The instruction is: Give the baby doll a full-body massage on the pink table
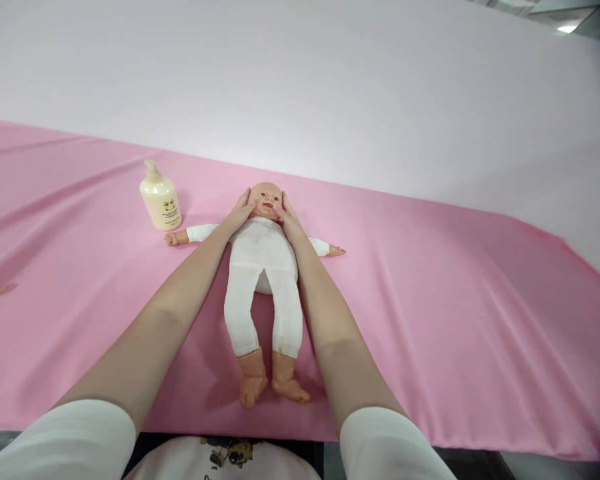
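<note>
A baby doll (263, 248) in a white cloth body lies on its back, its feet toward me and its arms spread wide. My left hand (241, 212) cups the left side of its head, fingers along the side and thumb on the cheek. On the opposite cheek rests the thumb of my right hand (290, 222), with the fingers curved around that side of the head. Between them the doll's eyes and mouth stay visible. Parts of the doll's arms are hidden behind my forearms.
A cream pump bottle (161, 201) stands upright to the left, close to the doll's hand. Beneath everything lies a creased pink cloth (430, 320), its near edge in front of me. A pale backdrop (300, 80) rises behind it.
</note>
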The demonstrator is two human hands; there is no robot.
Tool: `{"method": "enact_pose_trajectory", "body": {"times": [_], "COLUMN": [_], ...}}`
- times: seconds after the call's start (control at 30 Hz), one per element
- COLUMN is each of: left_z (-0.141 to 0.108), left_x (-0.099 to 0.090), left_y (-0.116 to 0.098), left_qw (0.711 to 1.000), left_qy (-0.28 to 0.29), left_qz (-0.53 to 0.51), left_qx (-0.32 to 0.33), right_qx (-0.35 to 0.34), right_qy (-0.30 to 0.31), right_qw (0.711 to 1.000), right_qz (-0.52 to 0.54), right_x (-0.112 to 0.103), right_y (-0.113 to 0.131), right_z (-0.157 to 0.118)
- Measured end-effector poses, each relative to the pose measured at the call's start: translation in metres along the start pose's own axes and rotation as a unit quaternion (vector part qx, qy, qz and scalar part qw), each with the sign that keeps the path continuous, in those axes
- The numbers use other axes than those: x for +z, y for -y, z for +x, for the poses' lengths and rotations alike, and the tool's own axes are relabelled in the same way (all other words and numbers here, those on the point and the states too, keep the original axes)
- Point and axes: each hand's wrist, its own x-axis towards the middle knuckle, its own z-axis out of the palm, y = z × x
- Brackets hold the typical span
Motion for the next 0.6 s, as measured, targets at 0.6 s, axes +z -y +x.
{"method": "enact_pose_trajectory", "body": {"times": [0.6], "left_z": [0.001], "left_x": [-0.011], "left_y": [0.009], "left_qw": [0.998], "left_qy": [0.046], "left_qz": [-0.045], "left_qx": [-0.020], "right_qx": [-0.003], "right_qy": [0.072], "right_qw": [0.996], "right_qz": [-0.043], "right_x": [-0.005], "right_y": [0.014], "right_z": [-0.013]}}
